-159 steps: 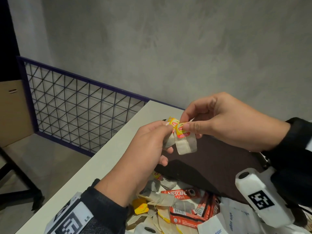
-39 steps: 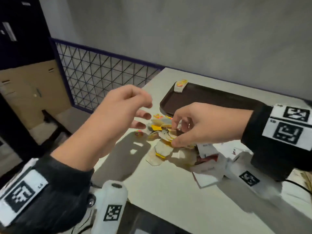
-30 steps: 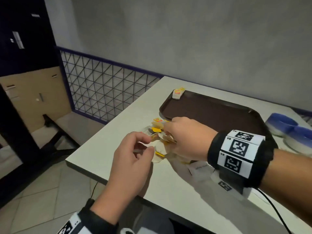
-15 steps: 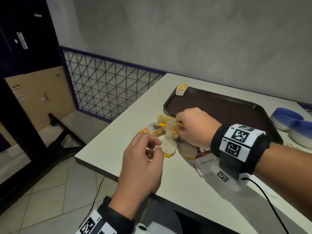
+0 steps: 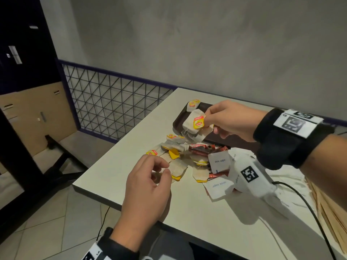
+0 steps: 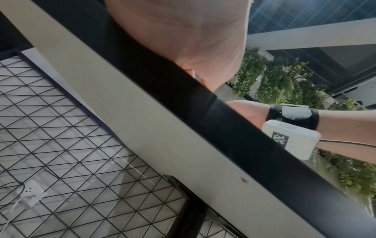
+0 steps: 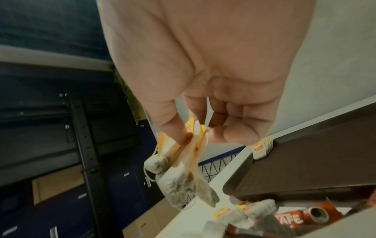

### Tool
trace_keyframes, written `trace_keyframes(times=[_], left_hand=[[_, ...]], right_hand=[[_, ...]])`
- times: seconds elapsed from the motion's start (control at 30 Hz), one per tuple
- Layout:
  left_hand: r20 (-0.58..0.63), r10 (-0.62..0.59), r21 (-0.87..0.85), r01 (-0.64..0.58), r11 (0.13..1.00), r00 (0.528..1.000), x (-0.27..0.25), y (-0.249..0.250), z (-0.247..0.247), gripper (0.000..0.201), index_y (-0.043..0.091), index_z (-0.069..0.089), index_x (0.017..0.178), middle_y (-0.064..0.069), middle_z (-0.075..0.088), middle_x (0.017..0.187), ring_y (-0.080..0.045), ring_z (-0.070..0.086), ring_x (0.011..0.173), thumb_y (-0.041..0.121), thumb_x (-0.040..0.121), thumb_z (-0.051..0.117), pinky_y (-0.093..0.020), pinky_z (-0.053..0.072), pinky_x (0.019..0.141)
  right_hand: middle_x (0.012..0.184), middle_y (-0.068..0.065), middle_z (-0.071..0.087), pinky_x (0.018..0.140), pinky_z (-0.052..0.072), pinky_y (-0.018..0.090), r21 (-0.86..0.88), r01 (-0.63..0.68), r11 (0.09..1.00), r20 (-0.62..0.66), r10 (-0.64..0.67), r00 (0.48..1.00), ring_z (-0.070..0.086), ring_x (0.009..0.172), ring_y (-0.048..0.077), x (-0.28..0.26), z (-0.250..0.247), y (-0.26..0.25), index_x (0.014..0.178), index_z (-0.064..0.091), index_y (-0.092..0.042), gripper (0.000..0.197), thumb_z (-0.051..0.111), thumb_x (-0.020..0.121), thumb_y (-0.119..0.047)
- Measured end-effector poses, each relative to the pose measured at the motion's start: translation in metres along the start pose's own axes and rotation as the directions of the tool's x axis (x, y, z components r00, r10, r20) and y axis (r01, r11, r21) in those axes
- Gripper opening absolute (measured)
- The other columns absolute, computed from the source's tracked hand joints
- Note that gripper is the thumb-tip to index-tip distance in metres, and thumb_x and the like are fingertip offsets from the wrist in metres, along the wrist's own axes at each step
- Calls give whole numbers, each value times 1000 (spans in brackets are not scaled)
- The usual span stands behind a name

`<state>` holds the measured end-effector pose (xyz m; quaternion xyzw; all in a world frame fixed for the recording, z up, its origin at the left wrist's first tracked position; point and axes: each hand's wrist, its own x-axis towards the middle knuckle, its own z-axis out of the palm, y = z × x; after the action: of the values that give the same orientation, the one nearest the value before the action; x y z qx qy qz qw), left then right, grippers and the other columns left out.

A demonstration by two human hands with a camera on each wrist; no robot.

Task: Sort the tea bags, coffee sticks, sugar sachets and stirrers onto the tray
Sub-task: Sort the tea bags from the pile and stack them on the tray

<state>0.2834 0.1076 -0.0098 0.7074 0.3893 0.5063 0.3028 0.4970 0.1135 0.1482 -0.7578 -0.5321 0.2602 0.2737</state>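
1. While my hands hover over it, the table (image 5: 197,209) bears the brown tray (image 5: 178,121), where two tea bags (image 5: 193,106) sit in its far left corner.
2. Beside the tray lies the pile (image 5: 195,162) of bags, coffee sticks and sugar.
3. My right hand (image 5: 231,121) pinches a bunch of bags (image 5: 193,124) above the tray's near edge.
4. My left hand (image 5: 148,184) hangs loosely curled, holding nothing.

- tea bags (image 5: 193,124): off-white, with yellow-and-red tags
- coffee sticks (image 5: 201,148): red and brown
- sugar sachets (image 5: 219,162): white, blue print
- tray (image 5: 179,121): dark brown
- table (image 5: 197,209): plain cream
- wrist strap (image 5: 277,136): black, with black-and-white square markers
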Motion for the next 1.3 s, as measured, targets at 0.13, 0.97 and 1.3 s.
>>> trace_keyframes(times=[0.13,0.97,1.3], left_hand=[[-27,-71,-165,66,984,997,0,4,-5,18,34,66,91,12,66,98,-22,70,91,17,92,68,-43,59,78],[842,-247,-374,849,374,480,-16,74,75,48,-20,53,127,-24,69,89,-28,70,71,14,93,60,-28,54,49],[828,-188,-366,763,533,529,-24,74,87,12,9,74,103,-21,72,87,-29,70,72,11,92,74,-29,54,50]], right_hand=[[66,1,64,57,43,27,182,-7,983,91,-10,996,50,63,13,-17,-26,0,91,71,-7,13,63,98,-14],[78,10,63,55,48,35,400,-97,911,-24,116,993,59,60,18,-121,-3,95,106,67,-6,15,69,91,-7],[67,16,60,55,46,43,704,22,710,-194,162,968,51,54,27,-145,49,134,90,68,-1,15,75,88,-14]])
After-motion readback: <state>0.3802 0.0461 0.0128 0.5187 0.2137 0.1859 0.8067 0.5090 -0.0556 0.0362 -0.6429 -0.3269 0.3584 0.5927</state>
